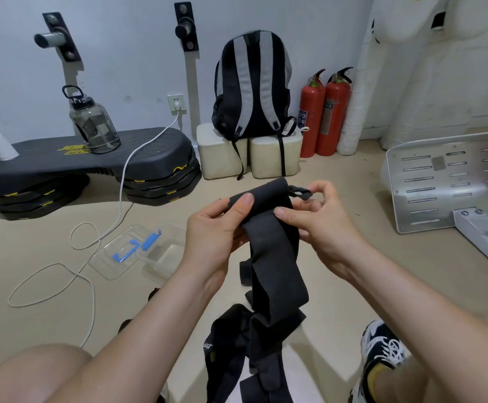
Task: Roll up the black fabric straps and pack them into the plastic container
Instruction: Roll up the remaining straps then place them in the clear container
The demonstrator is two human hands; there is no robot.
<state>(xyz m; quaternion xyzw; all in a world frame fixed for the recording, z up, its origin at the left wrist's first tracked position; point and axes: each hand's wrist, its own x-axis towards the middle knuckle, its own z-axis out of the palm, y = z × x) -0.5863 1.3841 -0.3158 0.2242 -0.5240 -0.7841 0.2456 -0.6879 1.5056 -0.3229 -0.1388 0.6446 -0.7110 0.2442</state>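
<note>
Loose straps: a heap of black fabric at the bottom centre of the frame, between my bare knee at lower left and my shoe at lower right.
Held strap: one black band rising from that heap to the middle of the frame. Its long axis runs nearly straight up and down, and its top end is folded over as the start of a roll.
Left hand: just left of the fold. The thumb presses flat on the front of the fold and the other fingers curl behind the band, gripping it.
Right hand: just right of the fold. The thumb tip touches the band's right edge, and the fingertips pinch a small black loop sticking out from the strap's end.
Key relation: both hands sit level at the strap's top end, with all the loose length hanging below. I judge the roll must travel downward.
Container: clear plastic, on the floor left of centre, beyond my left wrist and nearer that hand. I see no strap inside.
Lid: clear with blue clips, just left of the container.
Farther back: a white cable on the floor and a backpack against the wall at top centre.
</note>
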